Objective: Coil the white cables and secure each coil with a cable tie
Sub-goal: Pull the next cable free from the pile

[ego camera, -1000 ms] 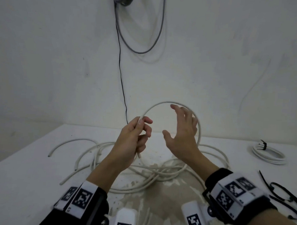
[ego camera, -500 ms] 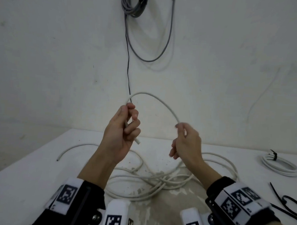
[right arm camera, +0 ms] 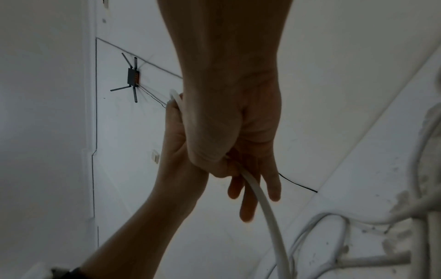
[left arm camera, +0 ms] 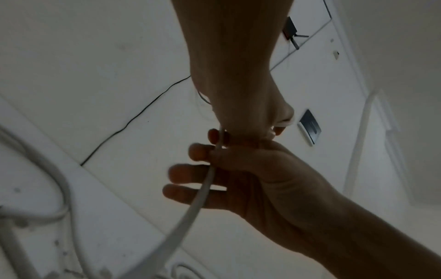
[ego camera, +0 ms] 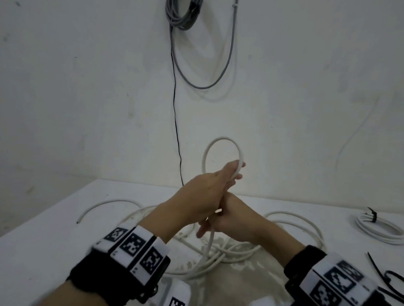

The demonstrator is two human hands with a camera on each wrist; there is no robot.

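A long white cable (ego camera: 297,223) lies in loose tangled turns on the white table (ego camera: 42,238). One small loop (ego camera: 220,139) of it stands up above my hands. My left hand (ego camera: 232,175) grips the base of that loop, its fingers curled round the cable. Just under it, my right hand (ego camera: 213,222) pinches the same cable beneath the thumb, and the cable (right arm camera: 269,217) runs down along its hanging fingers (right arm camera: 248,207) to the pile. In the left wrist view the cable (left arm camera: 190,209) crosses the right hand's fingers (left arm camera: 190,169). The two hands touch.
A finished white coil (ego camera: 378,232) bound with a black tie (ego camera: 372,215) lies at the far right. Loose black cable ties (ego camera: 394,280) lie near the right edge. A grey cable bundle (ego camera: 181,11) and a thin black wire (ego camera: 174,119) hang on the wall behind.
My hands were apart with a wide arc of cable between them. They have come together, the right hand under the left, and the arc has closed into a small loop.
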